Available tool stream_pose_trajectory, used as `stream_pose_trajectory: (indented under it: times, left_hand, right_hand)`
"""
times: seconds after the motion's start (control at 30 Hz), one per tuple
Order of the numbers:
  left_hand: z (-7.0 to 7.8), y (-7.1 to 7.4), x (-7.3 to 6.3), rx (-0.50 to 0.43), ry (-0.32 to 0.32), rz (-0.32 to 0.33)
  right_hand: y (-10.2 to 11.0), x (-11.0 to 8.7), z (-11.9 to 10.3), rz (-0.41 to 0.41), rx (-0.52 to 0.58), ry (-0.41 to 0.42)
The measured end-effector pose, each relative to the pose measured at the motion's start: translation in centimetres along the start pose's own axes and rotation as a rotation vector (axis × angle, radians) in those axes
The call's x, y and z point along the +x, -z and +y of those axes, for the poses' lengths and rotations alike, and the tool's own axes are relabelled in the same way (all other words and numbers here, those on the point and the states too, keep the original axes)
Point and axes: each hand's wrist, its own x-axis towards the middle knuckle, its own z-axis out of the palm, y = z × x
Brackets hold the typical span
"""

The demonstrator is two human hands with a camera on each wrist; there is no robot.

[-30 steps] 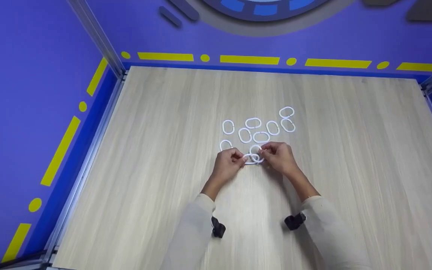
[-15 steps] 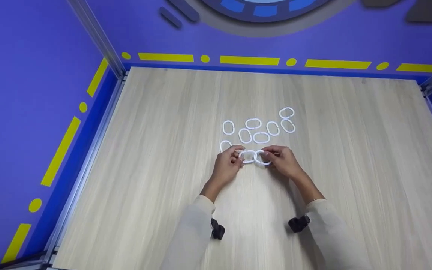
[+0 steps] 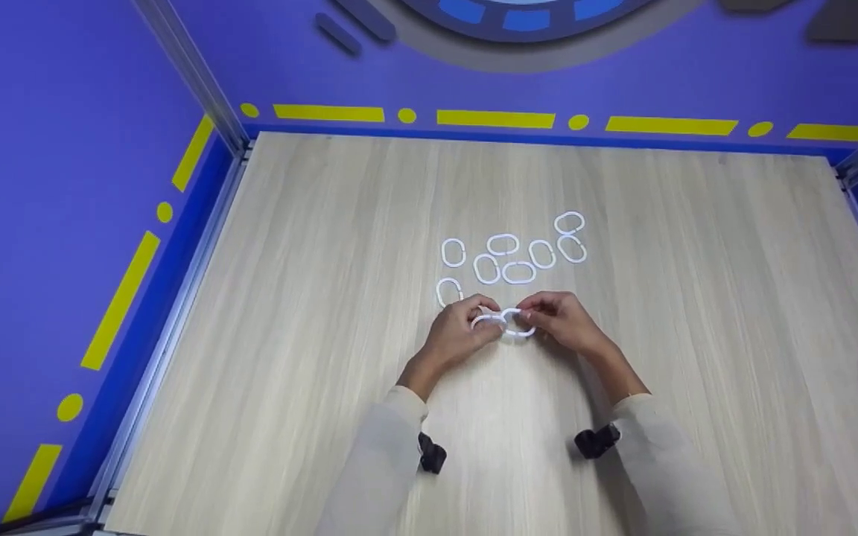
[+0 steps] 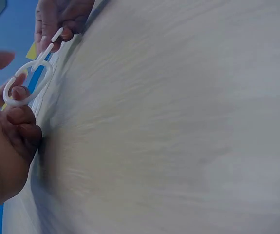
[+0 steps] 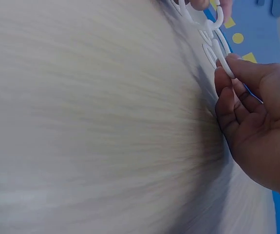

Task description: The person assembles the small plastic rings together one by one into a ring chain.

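Observation:
Over the table, two white oval chain links hang joined, one through the other. My left hand (image 3: 453, 333) holds the left link (image 4: 17, 103), its thumb stretched along it and its fingertips at the ring's inside. Between thumb and fingers of my right hand (image 3: 567, 325) is pinched the right link (image 5: 223, 59), seen nearly edge-on in both wrist views. From above, this right link shows as an oval, its near side in full sight, while the left thumb partly covers the left one. Small gaps break the links' outlines.
Several loose white links (image 3: 487, 281) lie flat just beyond the hands. Another loose link (image 3: 439, 292) lies close behind my left hand. The wooden table (image 3: 310, 298) is bounded by a blue wall (image 3: 474, 89) at the back and a side wall (image 3: 42, 186) at left.
The two joined links have turned and come slightly nearer to me. My left thumb has moved right, over the left link toward the joint. The loose links lie unchanged.

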Motion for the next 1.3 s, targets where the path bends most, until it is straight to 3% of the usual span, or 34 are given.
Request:
stream_pose_trajectory:
  times: [0.13,0.23,0.5,0.8,0.97,1.1,1.3]
  left_hand:
    - [0.2,-0.2,-0.1,0.238,-0.038,-0.03]
    - [0.1,-0.3,-0.1,0.321,-0.062,-0.022]
    - [-0.3,-0.7,-0.2,0.411,-0.129,-0.027]
    - [-1.1,-1.3,-0.6,0.438,-0.194,0.067]
    - [-1.3,-1.4,-0.7,0.423,-0.221,0.116]
    - [-1.5,-1.3,-0.8,0.429,-0.25,0.15]
    - [-2.1,-1.0,-0.9,0.496,-0.282,0.203]
  right_hand:
    - [0.0,0.0,-0.1,-0.022,0.039,0.017]
    - [0.0,0.1,-0.1,-0.044,0.055,0.034]
    - [0.2,0.1,-0.1,-0.06,0.039,0.043]
    - [0.4,0.4,-0.2,-0.057,0.026,0.022]
    - [0.7,0.9,-0.2,0.085,0.041,-0.022]
    - [1.0,1.6,-0.2,0.206,-0.073,0.008]
    - [1.0,2.8,-0.3,0.245,-0.248,0.043]
